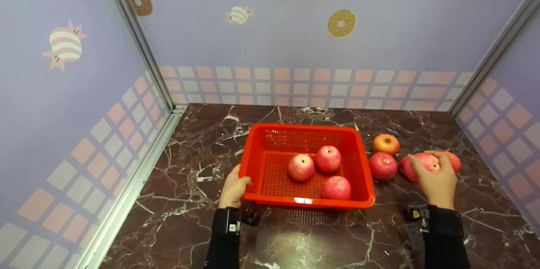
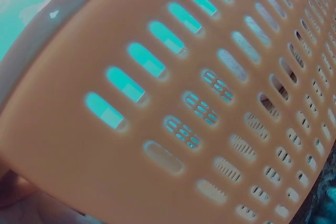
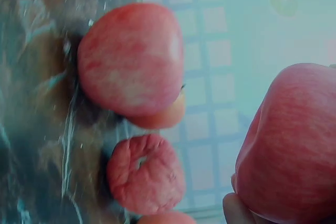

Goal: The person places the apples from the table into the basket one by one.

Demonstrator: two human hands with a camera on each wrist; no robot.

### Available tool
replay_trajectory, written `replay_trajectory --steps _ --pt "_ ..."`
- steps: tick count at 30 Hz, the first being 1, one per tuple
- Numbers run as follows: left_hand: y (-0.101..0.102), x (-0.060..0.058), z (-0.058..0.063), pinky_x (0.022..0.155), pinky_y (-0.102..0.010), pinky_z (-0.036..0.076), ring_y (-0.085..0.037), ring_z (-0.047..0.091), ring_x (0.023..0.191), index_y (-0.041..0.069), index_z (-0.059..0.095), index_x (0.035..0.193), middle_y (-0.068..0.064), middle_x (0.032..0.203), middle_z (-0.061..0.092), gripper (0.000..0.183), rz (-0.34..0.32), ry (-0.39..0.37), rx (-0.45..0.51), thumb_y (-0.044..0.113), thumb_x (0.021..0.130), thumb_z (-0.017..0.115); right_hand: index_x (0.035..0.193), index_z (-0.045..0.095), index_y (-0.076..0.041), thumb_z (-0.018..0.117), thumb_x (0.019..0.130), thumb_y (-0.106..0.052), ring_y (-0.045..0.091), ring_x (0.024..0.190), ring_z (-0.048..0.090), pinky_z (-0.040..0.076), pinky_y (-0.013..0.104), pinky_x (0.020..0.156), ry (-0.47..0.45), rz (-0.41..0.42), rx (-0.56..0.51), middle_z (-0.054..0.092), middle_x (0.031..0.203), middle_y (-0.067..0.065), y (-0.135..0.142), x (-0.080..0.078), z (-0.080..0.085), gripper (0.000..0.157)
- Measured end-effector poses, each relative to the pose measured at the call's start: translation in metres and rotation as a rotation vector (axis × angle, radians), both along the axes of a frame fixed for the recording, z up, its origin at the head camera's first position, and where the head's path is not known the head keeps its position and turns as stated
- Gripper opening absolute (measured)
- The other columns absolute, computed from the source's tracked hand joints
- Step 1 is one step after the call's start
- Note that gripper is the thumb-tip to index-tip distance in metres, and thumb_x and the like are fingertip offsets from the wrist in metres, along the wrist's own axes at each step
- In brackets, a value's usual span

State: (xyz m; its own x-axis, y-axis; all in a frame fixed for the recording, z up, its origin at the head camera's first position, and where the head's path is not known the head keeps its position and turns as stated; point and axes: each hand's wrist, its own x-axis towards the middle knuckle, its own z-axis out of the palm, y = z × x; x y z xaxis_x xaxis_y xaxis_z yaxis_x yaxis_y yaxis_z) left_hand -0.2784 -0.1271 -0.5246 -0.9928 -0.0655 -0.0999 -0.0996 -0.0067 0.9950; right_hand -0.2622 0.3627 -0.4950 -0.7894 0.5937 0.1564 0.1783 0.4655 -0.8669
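Note:
My left hand (image 1: 233,188) grips the left rim of a red plastic basket (image 1: 303,202), thumb over the edge. Slotted basket wall fills the left wrist view. Three pinkish-red apples lie inside: one near the middle (image 1: 301,167), another behind it (image 1: 328,159), a third by the front right corner (image 1: 336,188). To the right of the basket, my right hand (image 1: 441,182) holds a red apple (image 3: 294,145) between thumb and fingers. Close by it in the right wrist view is a wrinkled red apple (image 3: 146,174). Another apple (image 1: 454,161) shows partly behind the hand.
Between basket and right hand, a red apple (image 1: 383,165) sits in front of a yellow-orange apple (image 1: 386,144). Everything stands on a dark marbled tabletop (image 1: 190,218). Patterned panels enclose it, with the back wall (image 1: 278,41) behind and metal posts at the corners.

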Motion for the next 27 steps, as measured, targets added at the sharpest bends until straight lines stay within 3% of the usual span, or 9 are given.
replay_trajectory --steps 6,13,22,27 --pt "0.000 -0.001 0.000 0.091 -0.044 0.052 -0.037 0.060 0.112 -0.009 0.040 0.150 -0.032 0.134 0.057 0.079 0.002 -0.009 0.003 -0.012 0.072 0.048 0.128 0.063 -0.013 0.078 0.086 -0.039 0.025 0.108 0.057 0.039 0.029 0.085 0.069 0.019 0.013 0.065 0.129 0.018 -0.020 0.002 0.008 0.052" --pt "0.001 -0.002 0.000 0.092 -0.045 0.053 -0.039 0.061 0.112 -0.009 0.039 0.150 -0.033 0.134 0.057 0.078 -0.002 -0.019 0.018 -0.012 0.073 0.048 0.121 0.068 -0.011 0.082 0.084 -0.028 0.002 0.087 0.053 0.040 0.023 0.080 0.173 0.082 0.047 0.068 0.114 0.012 -0.049 0.006 0.009 0.043" --pt "0.000 -0.002 -0.002 0.091 -0.044 0.053 -0.039 0.061 0.112 -0.009 0.041 0.149 -0.033 0.135 0.056 0.076 0.003 -0.017 0.039 -0.012 0.073 0.047 0.122 0.067 -0.008 0.082 0.084 -0.022 -0.001 0.084 0.053 0.041 0.016 0.077 0.213 0.168 0.076 0.070 0.112 0.017 -0.076 0.006 0.016 0.043" --pt "0.000 -0.002 -0.003 0.090 -0.044 0.053 -0.040 0.061 0.112 -0.009 0.041 0.148 -0.033 0.133 0.057 0.076 -0.001 -0.008 0.038 -0.011 0.072 0.047 0.124 0.067 -0.009 0.081 0.085 -0.019 0.000 0.094 0.055 0.042 0.020 0.084 0.273 0.248 0.058 0.071 0.120 0.013 -0.088 -0.002 0.036 0.042"
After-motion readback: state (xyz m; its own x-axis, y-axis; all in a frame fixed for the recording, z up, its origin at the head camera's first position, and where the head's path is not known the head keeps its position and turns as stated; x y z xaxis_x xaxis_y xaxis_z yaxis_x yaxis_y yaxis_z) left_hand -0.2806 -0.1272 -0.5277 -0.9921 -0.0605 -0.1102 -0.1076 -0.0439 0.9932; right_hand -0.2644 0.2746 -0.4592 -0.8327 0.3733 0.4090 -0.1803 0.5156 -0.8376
